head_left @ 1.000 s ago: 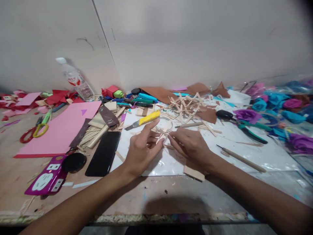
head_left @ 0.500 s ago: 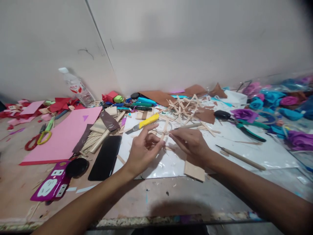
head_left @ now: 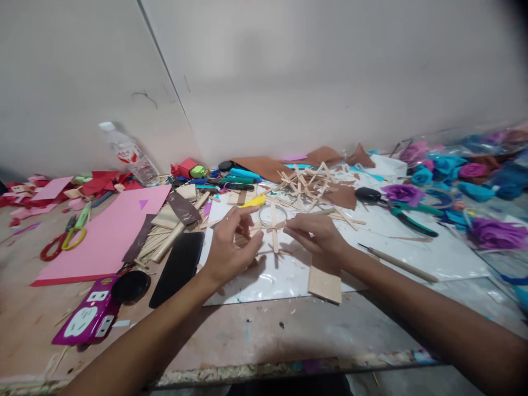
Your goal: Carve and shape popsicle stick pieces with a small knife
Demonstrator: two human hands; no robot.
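Both hands meet over a white plastic sheet (head_left: 412, 258) at the middle of the table. My left hand (head_left: 231, 247) and my right hand (head_left: 317, 234) pinch the two ends of a small cross of thin wooden sticks (head_left: 274, 228), held just above the sheet. Behind the cross lies a pile of similar stick crosses (head_left: 307, 181). A yellow utility knife (head_left: 253, 201) peeks out beyond my left fingers. A flat wooden piece (head_left: 325, 283) lies under my right wrist.
A black phone (head_left: 177, 267), a black round lid (head_left: 130, 287) and a purple power strip (head_left: 86, 319) lie left of my hands. Pink card (head_left: 103, 236), scissors (head_left: 61, 239) and a water bottle (head_left: 130, 151) sit further left. Green pliers (head_left: 406, 214), an awl (head_left: 398, 263) and paper flowers (head_left: 454, 170) are right.
Both hands have lifted slightly and closed on the stick cross, which now shows crossed between them. The view has shifted a little.
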